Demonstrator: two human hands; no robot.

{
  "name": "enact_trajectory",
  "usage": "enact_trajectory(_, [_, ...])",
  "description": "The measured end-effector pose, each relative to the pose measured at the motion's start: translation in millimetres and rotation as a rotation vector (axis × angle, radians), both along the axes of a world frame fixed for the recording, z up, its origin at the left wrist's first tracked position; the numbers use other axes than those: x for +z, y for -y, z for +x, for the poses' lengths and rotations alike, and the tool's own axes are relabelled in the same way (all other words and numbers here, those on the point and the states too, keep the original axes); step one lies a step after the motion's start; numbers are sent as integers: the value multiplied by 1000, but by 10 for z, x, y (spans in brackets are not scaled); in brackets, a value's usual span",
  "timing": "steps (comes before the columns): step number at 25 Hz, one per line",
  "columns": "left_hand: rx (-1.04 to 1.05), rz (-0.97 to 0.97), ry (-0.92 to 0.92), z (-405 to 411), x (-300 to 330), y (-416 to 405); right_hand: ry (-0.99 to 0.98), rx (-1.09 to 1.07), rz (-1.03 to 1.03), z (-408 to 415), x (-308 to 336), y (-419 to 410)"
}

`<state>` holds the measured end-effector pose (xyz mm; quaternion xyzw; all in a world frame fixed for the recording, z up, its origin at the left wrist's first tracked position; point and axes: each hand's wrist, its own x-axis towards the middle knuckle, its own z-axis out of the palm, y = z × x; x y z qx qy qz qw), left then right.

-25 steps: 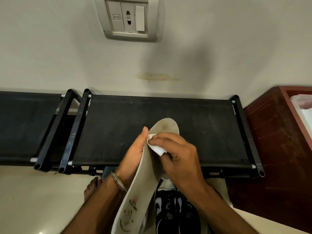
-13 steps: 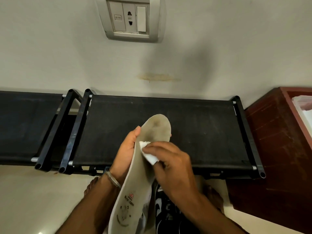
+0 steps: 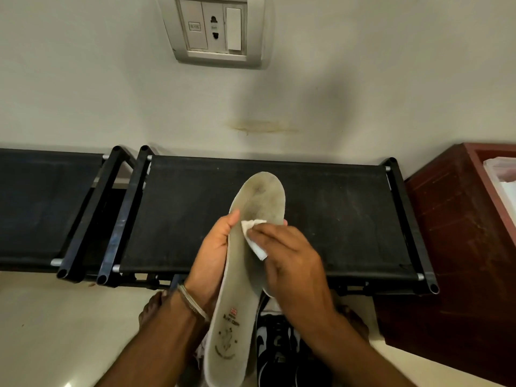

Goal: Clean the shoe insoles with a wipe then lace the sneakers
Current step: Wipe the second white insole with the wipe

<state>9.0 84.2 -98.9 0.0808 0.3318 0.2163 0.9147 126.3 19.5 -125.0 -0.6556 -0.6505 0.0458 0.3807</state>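
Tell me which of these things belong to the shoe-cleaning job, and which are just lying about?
In the job: insole, gripped by the left hand; wipe, pressed on it by the right hand; black-and-white sneaker on the floor.

Just lying about: black racks, wall socket, red-brown cabinet.

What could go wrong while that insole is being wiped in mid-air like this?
The insole is long and bendy, and the left hand grips only one edge near the middle, so a hard rub could fold it or make it slip. The wipe is small and bunched under the right hand's fingers; it may miss the dark stains near the toe. A dropped insole would probably land on the sneakers below.
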Motion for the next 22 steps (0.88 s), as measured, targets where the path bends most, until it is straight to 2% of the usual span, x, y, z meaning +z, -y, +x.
enact_trajectory(3, [-46,70,-48,61,14,71,-7,-120,9,263,0,-59])
enact_trajectory(6, [-86,86,-69,72,18,61,-160,-174,-46,222,4,-62])
enact_trajectory(9, [-41,-11,-40,34,-24,-14,-307,-3,-107,-81,91,17])
enact_trajectory(11, [5,17,-43,-29,-113,-69,-377,100,-109,-201,134,61])
enact_trajectory(13, [42,42,-50,-55,-153,-110,-351,137,-102,-218,136,76])
enact_trajectory(17, [22,71,-85,1,-73,-59,-38,56,-119,-6,-6,11])
enact_trajectory(22, [-34,151,-151,14,-43,-4,-184,-194,-147,268,44,-76])
